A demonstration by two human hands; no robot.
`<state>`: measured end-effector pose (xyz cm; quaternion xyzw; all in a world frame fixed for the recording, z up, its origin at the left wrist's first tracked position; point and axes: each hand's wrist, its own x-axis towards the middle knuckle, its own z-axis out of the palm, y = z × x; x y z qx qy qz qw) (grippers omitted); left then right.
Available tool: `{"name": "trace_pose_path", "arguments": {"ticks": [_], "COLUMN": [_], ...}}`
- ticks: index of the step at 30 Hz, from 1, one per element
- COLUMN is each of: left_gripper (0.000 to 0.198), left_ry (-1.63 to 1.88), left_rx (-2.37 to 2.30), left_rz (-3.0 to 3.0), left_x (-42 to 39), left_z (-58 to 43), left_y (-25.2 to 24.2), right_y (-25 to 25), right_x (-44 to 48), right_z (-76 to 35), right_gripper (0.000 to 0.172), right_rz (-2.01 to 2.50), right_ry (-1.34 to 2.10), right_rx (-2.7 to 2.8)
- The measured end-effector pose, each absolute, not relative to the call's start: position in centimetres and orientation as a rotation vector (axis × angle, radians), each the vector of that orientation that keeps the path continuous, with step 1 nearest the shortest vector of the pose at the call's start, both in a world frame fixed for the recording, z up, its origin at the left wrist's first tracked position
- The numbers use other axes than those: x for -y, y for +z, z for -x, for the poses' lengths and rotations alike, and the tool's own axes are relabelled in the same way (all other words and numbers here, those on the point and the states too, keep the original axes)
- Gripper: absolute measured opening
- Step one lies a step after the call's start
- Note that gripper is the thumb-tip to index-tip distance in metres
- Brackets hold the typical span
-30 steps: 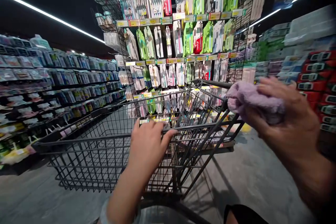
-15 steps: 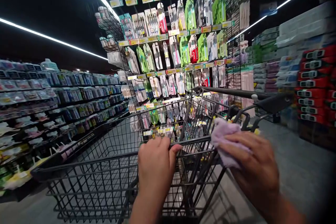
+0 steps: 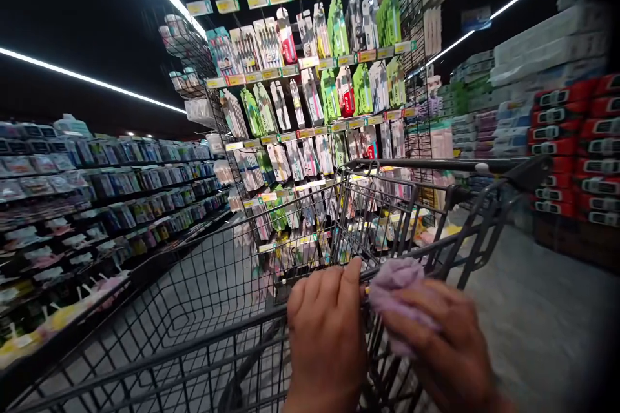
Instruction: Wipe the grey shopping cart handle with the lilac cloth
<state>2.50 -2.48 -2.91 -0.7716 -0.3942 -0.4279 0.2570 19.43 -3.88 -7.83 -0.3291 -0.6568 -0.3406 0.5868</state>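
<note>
My left hand (image 3: pixel 325 326) is wrapped over the top rim of a black wire shopping cart (image 3: pixel 194 350), its knuckles facing up. Close beside it, my right hand (image 3: pixel 438 332) grips a crumpled light purple cloth (image 3: pixel 398 281) and presses it against the cart's rim. The cloth and fingers hide that stretch of the rim. Beyond both hands runs the cart's dark handle bar (image 3: pixel 426 166), which neither hand touches. Through the wire mesh of the basket the floor shows.
Ahead stands a rack of packaged toothbrushes (image 3: pixel 310 97) with price tags. Long shelves of hanging goods (image 3: pixel 145 174) line the left side. To the right are stacked red packs (image 3: pixel 557 148) and white packs (image 3: pixel 537 45). Grey floor (image 3: pixel 527 297) lies right of the cart.
My left hand has shifted right along the rim. My right hand, with the cloth, has moved left and down, closer to it. The cart appears nearer and turned a little.
</note>
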Motion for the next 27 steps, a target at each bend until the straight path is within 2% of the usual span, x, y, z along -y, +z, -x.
{"name": "trace_pose_path", "arguments": {"ticks": [3,6,8,13,18,24,27], "left_gripper": [0.044,0.031,0.02,0.046,0.027,0.037,0.037], "left_ry": [-1.125,-1.08,-0.988,-0.721,-0.833,-0.74,-0.715], "left_rx": [1.025,1.152,1.276,1.491,1.22,1.519,1.52], "left_rz": [2.169,2.116,2.113,2.196,2.118,2.089,2.09], "left_x": [3.6,4.4,4.6,5.2,6.1,5.3,4.9], "left_z": [-1.5,0.1,1.2,2.6,3.9,5.0,5.2], "left_y": [-2.3,-0.6,0.5,1.1,0.3,-0.3,-0.6], "right_y": [-3.9,-1.8,-2.1,-4.6,-6.0,-7.3,-6.5], "right_x": [4.2,3.8,3.5,3.7,3.8,3.9,4.0], "right_z": [-20.5,-19.8,-18.3,-14.7,-13.3,-11.3,-13.5], "right_gripper": [0.024,0.026,0.029,0.029,0.025,0.017,0.017], "right_rz": [0.791,0.832,0.884,0.853,0.755,0.603,0.63], "right_ry": [-0.672,-0.675,-0.713,-0.696,-0.68,-0.657,-0.607], "right_rx": [1.276,1.185,1.231,1.236,1.28,1.448,1.41]}}
